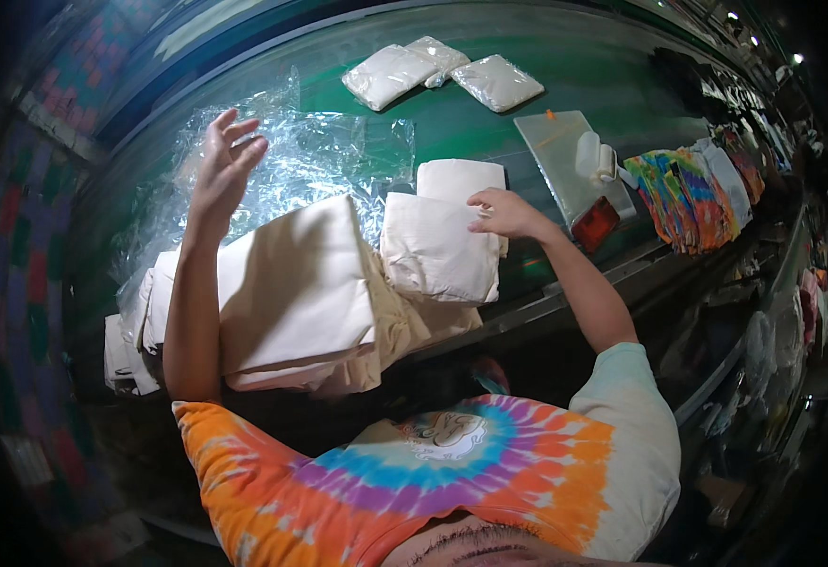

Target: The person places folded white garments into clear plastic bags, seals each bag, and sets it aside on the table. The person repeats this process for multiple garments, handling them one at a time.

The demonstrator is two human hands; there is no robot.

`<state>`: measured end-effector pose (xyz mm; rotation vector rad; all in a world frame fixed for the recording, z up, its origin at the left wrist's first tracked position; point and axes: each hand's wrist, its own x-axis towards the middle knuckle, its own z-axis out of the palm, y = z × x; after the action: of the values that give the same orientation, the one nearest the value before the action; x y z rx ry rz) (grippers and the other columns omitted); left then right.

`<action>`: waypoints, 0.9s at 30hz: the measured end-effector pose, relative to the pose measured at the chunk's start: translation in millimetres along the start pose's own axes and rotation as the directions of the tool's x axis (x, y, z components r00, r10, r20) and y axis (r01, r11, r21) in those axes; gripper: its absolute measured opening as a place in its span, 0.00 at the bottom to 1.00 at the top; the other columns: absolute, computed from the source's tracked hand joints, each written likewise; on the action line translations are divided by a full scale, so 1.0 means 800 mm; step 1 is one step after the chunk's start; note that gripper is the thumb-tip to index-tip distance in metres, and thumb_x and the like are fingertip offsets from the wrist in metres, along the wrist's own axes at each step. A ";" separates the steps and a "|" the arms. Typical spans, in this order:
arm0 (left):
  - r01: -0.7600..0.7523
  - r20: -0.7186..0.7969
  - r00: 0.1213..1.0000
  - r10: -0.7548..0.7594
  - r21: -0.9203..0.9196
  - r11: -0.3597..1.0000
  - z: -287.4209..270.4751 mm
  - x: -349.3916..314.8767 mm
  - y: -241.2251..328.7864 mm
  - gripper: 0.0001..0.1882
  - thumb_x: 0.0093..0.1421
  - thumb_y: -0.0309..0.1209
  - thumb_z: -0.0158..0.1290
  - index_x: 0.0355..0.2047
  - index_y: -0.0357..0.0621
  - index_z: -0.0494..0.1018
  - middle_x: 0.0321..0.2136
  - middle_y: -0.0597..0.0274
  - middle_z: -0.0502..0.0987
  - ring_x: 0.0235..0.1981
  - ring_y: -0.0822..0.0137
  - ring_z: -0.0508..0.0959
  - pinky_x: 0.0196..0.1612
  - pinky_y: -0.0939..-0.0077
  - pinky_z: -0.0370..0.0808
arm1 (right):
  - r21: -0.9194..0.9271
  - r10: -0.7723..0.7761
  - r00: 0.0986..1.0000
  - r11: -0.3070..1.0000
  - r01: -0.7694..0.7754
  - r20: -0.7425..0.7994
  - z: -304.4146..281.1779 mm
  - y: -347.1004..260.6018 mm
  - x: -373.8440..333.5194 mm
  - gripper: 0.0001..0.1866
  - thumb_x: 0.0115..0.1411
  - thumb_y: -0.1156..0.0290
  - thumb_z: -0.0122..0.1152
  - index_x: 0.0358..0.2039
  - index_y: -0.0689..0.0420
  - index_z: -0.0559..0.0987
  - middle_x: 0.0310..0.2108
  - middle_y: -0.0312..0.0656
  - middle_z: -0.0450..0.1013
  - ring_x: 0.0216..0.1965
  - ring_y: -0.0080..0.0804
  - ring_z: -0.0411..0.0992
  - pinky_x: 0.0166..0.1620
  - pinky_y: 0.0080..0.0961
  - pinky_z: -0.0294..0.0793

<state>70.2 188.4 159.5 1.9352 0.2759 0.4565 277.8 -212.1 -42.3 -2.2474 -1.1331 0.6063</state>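
Note:
My left hand (225, 161) is raised over a spread of clear plastic bags (315, 151), its fingers apart and holding nothing. Below it, beside my left forearm, lies a thick stack of folded cream cloth (296, 283). To the right of the stack is a smaller folded cream cloth (437, 250), overlapping another folded cream piece (461, 177) behind it. My right hand (508, 213) has its fingers curled on the top right edge of the smaller folded cloth, with thumb and fingertips close together there. The underside of its grip is hidden.
Several bagged cream packets (497, 83) lie at the far side of the green table (338, 57). Toward the right are a clear flat sheet (555, 161), a white bottle-like object (595, 156), a red item (595, 224) and a pile of tie-dye cloth (688, 194).

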 end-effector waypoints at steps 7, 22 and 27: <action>-0.223 0.207 0.969 0.138 0.480 0.848 0.079 -0.088 0.100 0.45 0.64 0.29 0.62 0.73 0.43 0.46 0.63 0.40 0.69 0.66 0.46 0.70 0.67 0.51 0.67 | -0.124 -0.100 0.992 0.986 0.109 0.078 -0.014 0.060 0.049 0.33 0.58 0.50 0.71 0.56 0.60 0.79 0.54 0.54 0.76 0.55 0.48 0.75 0.59 0.38 0.74; -0.089 0.045 0.996 0.077 0.468 0.879 0.298 -0.111 0.112 0.42 0.62 0.30 0.62 0.71 0.36 0.50 0.68 0.42 0.61 0.72 0.46 0.59 0.73 0.53 0.55 | -0.097 0.127 0.899 0.978 -0.183 -0.419 -0.126 0.223 0.209 0.13 0.58 0.63 0.68 0.39 0.58 0.83 0.43 0.48 0.79 0.48 0.48 0.78 0.50 0.41 0.78; -0.017 -0.024 0.999 0.037 0.554 0.832 0.393 -0.070 0.042 0.40 0.63 0.28 0.62 0.69 0.33 0.53 0.65 0.35 0.62 0.67 0.38 0.63 0.69 0.51 0.59 | -0.453 0.038 0.889 0.850 -0.269 -0.457 -0.137 0.267 0.241 0.14 0.60 0.70 0.63 0.46 0.60 0.79 0.53 0.52 0.71 0.48 0.54 0.78 0.53 0.47 0.79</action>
<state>156.5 -107.6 70.1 2.5059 0.4406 0.4603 573.3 -187.8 -125.9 -2.7516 -0.9520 -0.1801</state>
